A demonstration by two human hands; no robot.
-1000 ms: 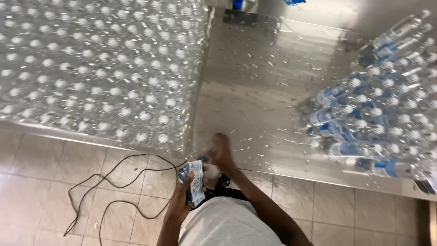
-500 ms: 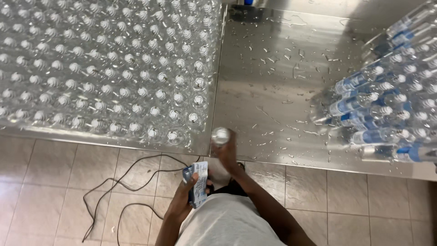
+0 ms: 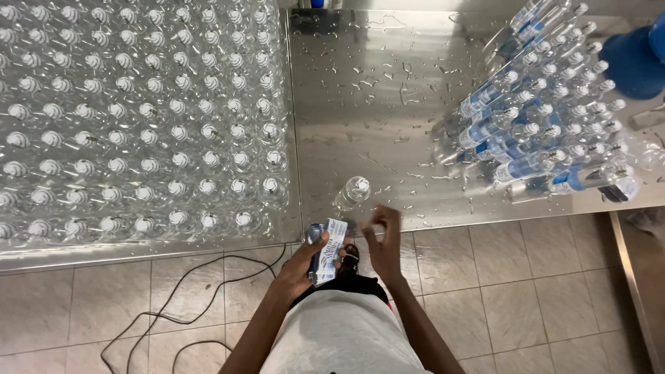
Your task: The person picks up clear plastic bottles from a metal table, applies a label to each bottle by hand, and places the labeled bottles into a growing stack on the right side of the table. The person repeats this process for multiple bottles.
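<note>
Motion blurs the right hand (image 3: 383, 239), its grip unreadable. The blue object (image 3: 634, 62) is cut by the right edge, the rows of clear bottles (image 3: 138, 118) by the left, the floor cable (image 3: 173, 325) below.

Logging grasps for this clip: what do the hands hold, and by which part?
The left hand grips a stack of blue-and-white labels by its lower end. The right hand is blurred; whether it pinches anything cannot be told.

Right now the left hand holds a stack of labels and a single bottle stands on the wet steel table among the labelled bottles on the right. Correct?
Not quite. The head view shows the single bottle standing alone near the front edge of the steel table, apart from the labelled bottles. The left hand does hold the stack of labels.
</note>
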